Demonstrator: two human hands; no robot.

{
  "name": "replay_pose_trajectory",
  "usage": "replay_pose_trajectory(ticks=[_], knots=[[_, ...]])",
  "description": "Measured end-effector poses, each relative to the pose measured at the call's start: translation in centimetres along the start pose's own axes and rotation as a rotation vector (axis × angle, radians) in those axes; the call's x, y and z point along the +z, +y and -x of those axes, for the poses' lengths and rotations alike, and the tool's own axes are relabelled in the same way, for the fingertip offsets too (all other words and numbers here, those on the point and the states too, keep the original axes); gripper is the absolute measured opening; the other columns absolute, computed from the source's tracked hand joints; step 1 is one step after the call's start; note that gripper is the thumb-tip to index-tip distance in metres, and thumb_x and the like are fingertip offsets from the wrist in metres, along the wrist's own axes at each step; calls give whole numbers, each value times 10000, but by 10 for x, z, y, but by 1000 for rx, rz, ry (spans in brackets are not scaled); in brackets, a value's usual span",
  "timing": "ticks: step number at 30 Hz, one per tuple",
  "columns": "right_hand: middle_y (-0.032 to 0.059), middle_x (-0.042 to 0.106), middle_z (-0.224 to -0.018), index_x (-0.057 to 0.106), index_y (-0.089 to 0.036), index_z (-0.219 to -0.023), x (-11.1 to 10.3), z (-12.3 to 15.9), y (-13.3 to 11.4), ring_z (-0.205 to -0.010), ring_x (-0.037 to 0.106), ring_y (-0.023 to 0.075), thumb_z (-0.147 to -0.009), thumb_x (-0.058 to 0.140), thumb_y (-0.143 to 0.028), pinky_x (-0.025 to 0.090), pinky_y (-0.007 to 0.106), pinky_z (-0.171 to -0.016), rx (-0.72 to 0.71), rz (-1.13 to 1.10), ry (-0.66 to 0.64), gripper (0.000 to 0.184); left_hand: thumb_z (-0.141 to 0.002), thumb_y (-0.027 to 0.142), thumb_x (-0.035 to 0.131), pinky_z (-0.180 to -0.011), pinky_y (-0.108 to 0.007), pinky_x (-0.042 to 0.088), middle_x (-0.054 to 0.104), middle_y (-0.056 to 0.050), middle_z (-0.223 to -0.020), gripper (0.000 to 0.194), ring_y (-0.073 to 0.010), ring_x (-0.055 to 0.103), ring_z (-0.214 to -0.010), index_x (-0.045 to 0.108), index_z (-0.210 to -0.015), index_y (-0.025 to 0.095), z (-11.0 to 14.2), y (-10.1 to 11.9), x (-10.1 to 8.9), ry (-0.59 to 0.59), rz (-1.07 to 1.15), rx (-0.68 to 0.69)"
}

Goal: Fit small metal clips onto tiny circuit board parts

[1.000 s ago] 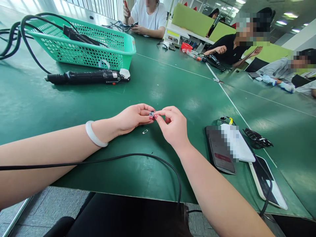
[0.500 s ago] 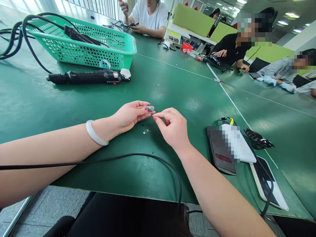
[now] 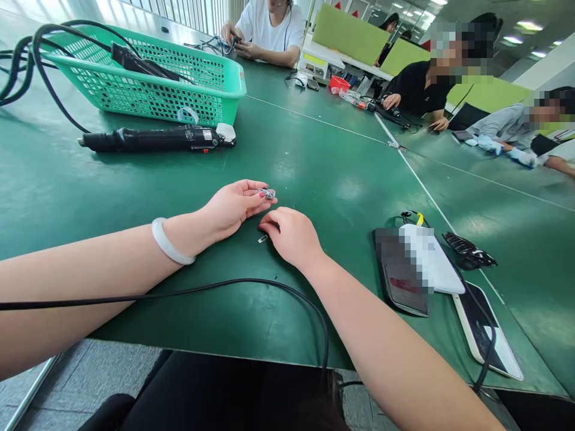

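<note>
My left hand [image 3: 230, 208] is closed around a small silvery-grey part [image 3: 268, 194], pinched between thumb and fingers over the table. Just below and to the right is my right hand [image 3: 294, 236], its thumb and forefinger pressed together at the tabletop; whatever may be between them is too small to make out. Right by those fingertips, a tiny light-coloured rectangular frame piece [image 3: 263, 239] lies on the green table [image 3: 215, 323].
A green basket [image 3: 148, 111] with a black cabled device stands at the back left, a black electric screwdriver [image 3: 148, 140] before it. Phones [image 3: 399, 275] and a dark cable bundle [image 3: 467, 250] lie right. A black cable [image 3: 202, 288] crosses the front. Several people sit beyond.
My right hand has moved down and left, from beside the left fingertips to the tabletop near the frame piece. A tiny dark piece seen there is now hidden. The left hand keeps its hold.
</note>
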State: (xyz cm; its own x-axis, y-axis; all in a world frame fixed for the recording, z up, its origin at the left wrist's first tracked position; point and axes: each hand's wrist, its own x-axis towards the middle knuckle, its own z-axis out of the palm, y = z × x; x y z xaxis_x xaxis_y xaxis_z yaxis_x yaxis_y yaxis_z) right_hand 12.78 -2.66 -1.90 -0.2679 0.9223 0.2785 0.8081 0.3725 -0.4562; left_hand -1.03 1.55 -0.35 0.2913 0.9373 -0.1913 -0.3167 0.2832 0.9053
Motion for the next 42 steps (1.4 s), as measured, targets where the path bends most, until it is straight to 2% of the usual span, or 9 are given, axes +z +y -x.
replay_pose_trajectory(ticks=[5,8,13,19,29,34,42], knots=[[5,689,-799,663,-209,-785,-11,3,9,-735,609,140,-838,534,-250,465,284,-722,116,-338,241,145,-799,73,604,-897,-323,481,681,-62,-849,114,-111,649,-782,582,-902,114,0,-1,0,-58,-60,5],[9,687,-774,658,-198,-770,-15,3,13,-716,618,143,-816,548,-274,481,290,-717,203,-485,296,141,-776,92,641,-888,-324,474,692,-70,-859,132,-118,649,-798,584,-894,115,2,-1,0,-86,-100,-4],[12,684,-776,647,-191,-749,-15,1,14,-705,609,136,-800,553,-255,480,286,-705,205,-539,309,125,-769,123,658,-856,-316,474,701,-70,-840,126,-132,657,-827,579,-868,121,5,-1,0,-153,-151,-11],[2,664,-761,622,-191,-732,-14,2,12,-705,587,128,-813,527,-230,464,277,-703,168,-522,306,131,-768,138,664,-836,-318,475,702,-72,-822,132,-150,661,-860,571,-859,123,5,-2,0,-174,-173,-11],[0,638,-732,619,-172,-746,-13,0,16,-651,540,114,-792,569,-278,440,274,-668,274,-664,277,126,-754,147,682,-833,-316,471,698,-60,-812,164,-136,658,-841,561,-863,123,6,0,1,-166,-177,-27],[1,631,-759,613,-180,-737,-14,1,14,-688,546,118,-805,558,-244,439,275,-685,221,-624,295,108,-743,195,704,-841,-313,469,693,-52,-786,180,-139,661,-840,563,-828,122,6,1,1,-178,-182,-35],[-9,604,-748,596,-198,-705,-19,3,14,-689,523,118,-824,525,-183,419,271,-656,55,-455,268,139,-751,228,703,-832,-291,482,695,-48,-781,178,-135,669,-839,577,-815,120,5,-1,-1,-211,-204,-55]])
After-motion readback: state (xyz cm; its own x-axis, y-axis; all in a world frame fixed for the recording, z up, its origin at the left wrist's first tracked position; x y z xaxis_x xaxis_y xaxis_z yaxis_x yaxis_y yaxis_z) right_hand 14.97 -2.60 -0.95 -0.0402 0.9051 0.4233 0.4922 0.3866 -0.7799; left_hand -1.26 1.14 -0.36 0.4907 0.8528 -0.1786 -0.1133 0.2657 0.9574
